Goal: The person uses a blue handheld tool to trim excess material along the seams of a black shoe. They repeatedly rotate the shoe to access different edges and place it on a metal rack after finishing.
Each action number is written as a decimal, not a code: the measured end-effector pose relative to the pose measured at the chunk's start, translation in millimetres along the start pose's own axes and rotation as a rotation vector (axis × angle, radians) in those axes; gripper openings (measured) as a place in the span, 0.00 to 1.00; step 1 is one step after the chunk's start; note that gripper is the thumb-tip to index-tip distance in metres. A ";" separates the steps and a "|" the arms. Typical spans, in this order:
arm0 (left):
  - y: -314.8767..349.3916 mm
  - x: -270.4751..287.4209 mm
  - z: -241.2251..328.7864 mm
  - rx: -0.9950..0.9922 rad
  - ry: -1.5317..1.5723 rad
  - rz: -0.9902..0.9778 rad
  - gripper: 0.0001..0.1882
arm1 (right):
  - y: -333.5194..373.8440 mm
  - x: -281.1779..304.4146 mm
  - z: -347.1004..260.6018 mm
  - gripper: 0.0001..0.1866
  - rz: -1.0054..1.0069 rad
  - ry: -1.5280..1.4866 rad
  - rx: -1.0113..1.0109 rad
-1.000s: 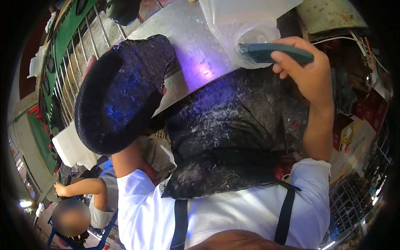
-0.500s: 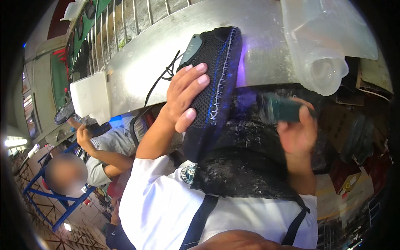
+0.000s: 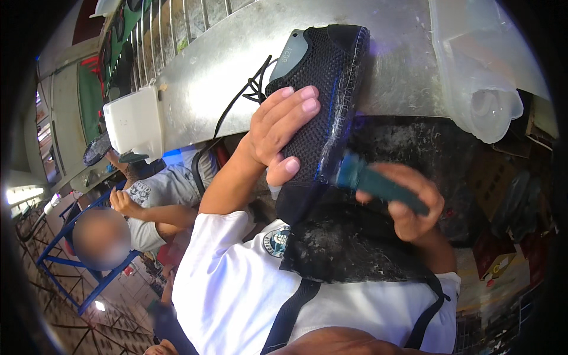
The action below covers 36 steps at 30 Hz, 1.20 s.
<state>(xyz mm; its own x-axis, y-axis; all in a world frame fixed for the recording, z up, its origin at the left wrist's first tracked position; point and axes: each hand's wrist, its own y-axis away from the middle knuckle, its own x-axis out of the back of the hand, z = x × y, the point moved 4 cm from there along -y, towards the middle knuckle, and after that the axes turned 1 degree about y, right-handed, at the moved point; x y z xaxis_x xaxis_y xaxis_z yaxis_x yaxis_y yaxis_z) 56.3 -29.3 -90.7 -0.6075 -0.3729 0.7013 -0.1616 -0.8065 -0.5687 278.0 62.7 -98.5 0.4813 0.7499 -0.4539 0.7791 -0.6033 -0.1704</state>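
A black mesh shoe upper (image 3: 337,77) with blue and white stitching along its edge is stretched over a grey shoe last (image 3: 291,56). My left hand (image 3: 278,130) grips it from the left side, fingers across the mesh, and a black lace (image 3: 236,97) trails off beside it. My right hand (image 3: 414,201) is closed around a dark green brush (image 3: 378,182), slightly blurred. The brush's head meets the stitched edge near the toe, or lies just beside it; I cannot tell which. That edge looks shiny and whitish.
Beyond the shoe runs a metal bench (image 3: 201,89) with a white container (image 3: 135,124) on its left and a translucent plastic container (image 3: 485,112) at its right. Metal bars (image 3: 163,35) line the far side. Another person (image 3: 160,207) sits at left. A black apron (image 3: 355,242) covers my lap.
The brush in my right hand has swung left, its head coming to the shoe's edge. My left hand and the shoe sit slightly farther right in view.
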 end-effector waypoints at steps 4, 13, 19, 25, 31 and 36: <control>-1.3 3.5 -0.4 0.026 0.025 -0.037 0.35 | -12.0 12.7 -13.8 0.15 -0.126 0.004 -0.004; -9.0 7.6 0.2 -0.050 -0.012 -0.094 0.22 | -55.8 35.4 -6.7 0.14 0.098 0.552 0.331; -7.1 4.0 -5.5 -0.258 -0.046 -0.062 0.18 | -49.2 32.9 -23.1 0.13 -0.031 0.379 0.160; -13.8 5.9 -3.0 -0.202 -0.013 -0.099 0.21 | -52.2 32.2 -18.2 0.11 0.238 0.383 0.074; -12.4 5.1 -1.6 -0.243 -0.027 -0.090 0.21 | -54.3 25.1 -16.0 0.12 0.388 0.430 0.053; -14.1 7.3 -0.6 -0.245 -0.047 -0.126 0.19 | -55.8 29.0 -6.7 0.12 0.416 0.390 0.090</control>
<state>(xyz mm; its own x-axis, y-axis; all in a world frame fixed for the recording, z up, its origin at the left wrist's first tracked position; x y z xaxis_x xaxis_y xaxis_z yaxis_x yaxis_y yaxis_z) 53.6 -20.3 -77.8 -0.5345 -0.3024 0.7892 -0.4205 -0.7149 -0.5587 251.1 119.9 -96.3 0.8657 0.4790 -0.1452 0.4636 -0.8767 -0.1282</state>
